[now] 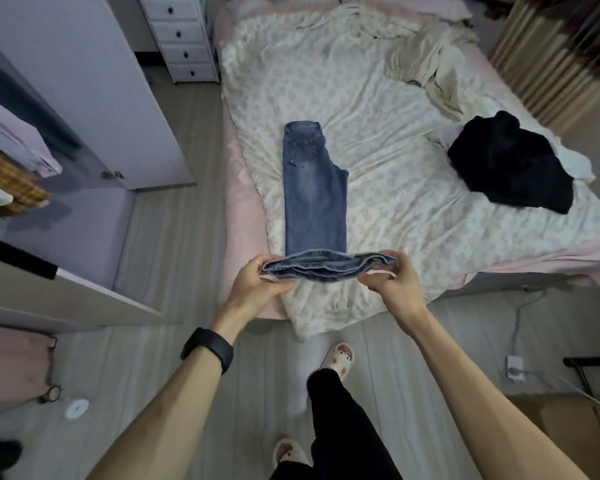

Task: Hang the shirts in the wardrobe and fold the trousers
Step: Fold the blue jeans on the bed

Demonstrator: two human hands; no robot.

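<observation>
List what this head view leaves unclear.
Head view: jeans leg ends edge-on, partly covered by left hand and right hand.
Head view: black garment crumpled; shirt or trousers unclear.
Head view: wardrobe inside cut off by left edge.

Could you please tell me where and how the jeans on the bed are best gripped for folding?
Grip the jeans at the two corners of the near hem end, coming from the near side, as the left hand and right hand do: they lie flat, waistband farthest, so that end should fold over.
</observation>
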